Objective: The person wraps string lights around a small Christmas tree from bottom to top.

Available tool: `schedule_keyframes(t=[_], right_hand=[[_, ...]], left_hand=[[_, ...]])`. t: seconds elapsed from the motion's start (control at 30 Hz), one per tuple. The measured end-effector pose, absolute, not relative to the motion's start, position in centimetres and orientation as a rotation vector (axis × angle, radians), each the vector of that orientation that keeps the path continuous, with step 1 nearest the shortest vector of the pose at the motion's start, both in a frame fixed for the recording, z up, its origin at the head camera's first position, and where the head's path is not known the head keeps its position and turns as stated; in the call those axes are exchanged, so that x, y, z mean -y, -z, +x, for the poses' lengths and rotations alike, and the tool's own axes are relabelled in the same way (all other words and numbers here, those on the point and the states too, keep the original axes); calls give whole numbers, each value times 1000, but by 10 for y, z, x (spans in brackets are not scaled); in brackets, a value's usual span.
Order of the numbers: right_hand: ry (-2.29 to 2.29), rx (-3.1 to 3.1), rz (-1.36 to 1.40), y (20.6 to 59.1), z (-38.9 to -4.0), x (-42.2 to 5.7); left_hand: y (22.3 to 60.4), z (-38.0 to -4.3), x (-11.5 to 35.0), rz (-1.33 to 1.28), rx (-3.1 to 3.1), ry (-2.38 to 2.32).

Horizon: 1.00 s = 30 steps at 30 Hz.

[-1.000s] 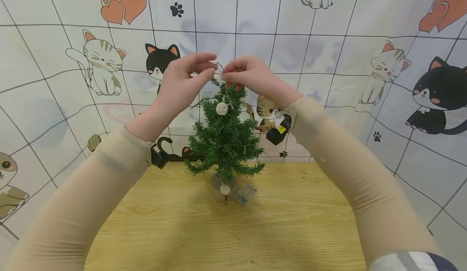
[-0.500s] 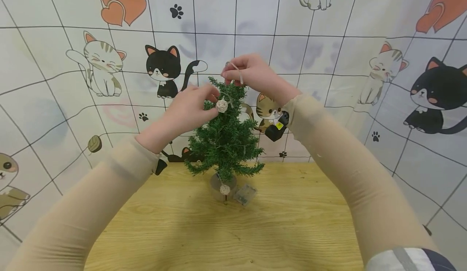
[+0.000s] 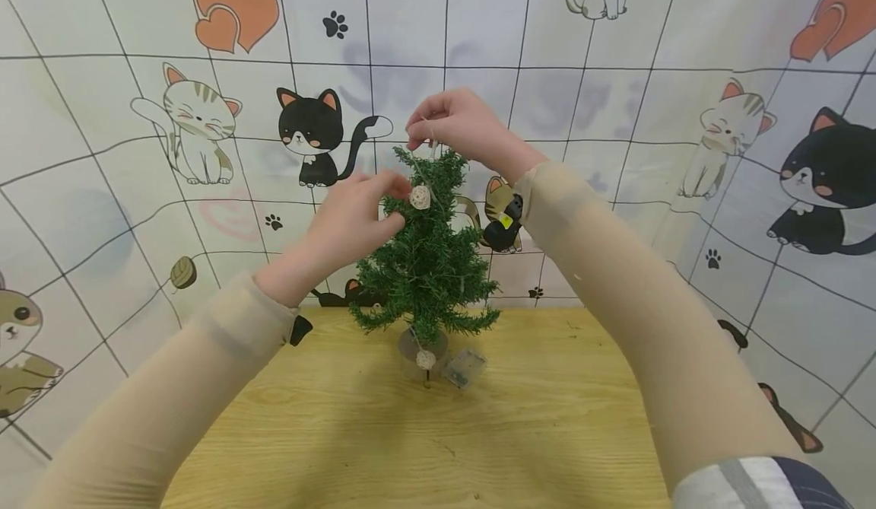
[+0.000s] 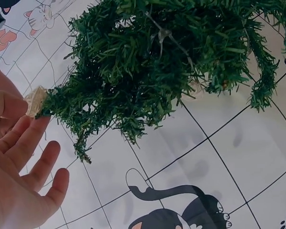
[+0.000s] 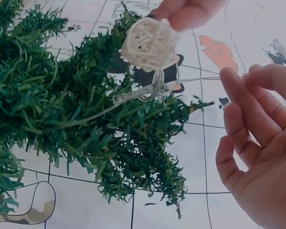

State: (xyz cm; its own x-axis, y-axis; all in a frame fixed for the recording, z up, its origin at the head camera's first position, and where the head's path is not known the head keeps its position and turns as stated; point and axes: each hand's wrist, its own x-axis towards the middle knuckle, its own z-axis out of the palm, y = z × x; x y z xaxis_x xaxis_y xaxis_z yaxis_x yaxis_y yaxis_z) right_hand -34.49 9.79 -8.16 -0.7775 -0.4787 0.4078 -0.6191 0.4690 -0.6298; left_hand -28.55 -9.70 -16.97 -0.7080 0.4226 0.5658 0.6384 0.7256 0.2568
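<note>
A small green artificial Christmas tree (image 3: pixel 424 265) stands in the middle of the head view. A white woven ball light (image 3: pixel 420 197) sits near its top, joined to a thin clear wire (image 5: pixel 200 78) by a clear plastic stem. My right hand (image 3: pixel 455 125), above the treetop, pinches this wire between thumb and index finger. My left hand (image 3: pixel 359 212) is beside the ball, its fingertips right at the ball's edge and the other fingers spread loosely, as the left wrist view shows. More clear wire runs among the green branches.
The tree's round pot (image 3: pixel 409 357) rests on a wooden table (image 3: pixel 547 418). A second woven ball (image 3: pixel 425 359) hangs in front of the pot. A clear battery box (image 3: pixel 465 368) lies to the right of it. Behind hangs a cat-print cloth (image 3: pixel 404 22).
My left hand has come down from the treetop to the upper ball. My right hand, still pinching the wire, stays above the top and has shifted slightly; the loose wire loop has swung.
</note>
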Motion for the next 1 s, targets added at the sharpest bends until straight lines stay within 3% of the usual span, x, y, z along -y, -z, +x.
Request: schedule_keyframes(t=[1.0], right_hand=[[-1229,2577,679,99,-390,-124]], left_hand=[[193,-275,98,-854,2365,496]])
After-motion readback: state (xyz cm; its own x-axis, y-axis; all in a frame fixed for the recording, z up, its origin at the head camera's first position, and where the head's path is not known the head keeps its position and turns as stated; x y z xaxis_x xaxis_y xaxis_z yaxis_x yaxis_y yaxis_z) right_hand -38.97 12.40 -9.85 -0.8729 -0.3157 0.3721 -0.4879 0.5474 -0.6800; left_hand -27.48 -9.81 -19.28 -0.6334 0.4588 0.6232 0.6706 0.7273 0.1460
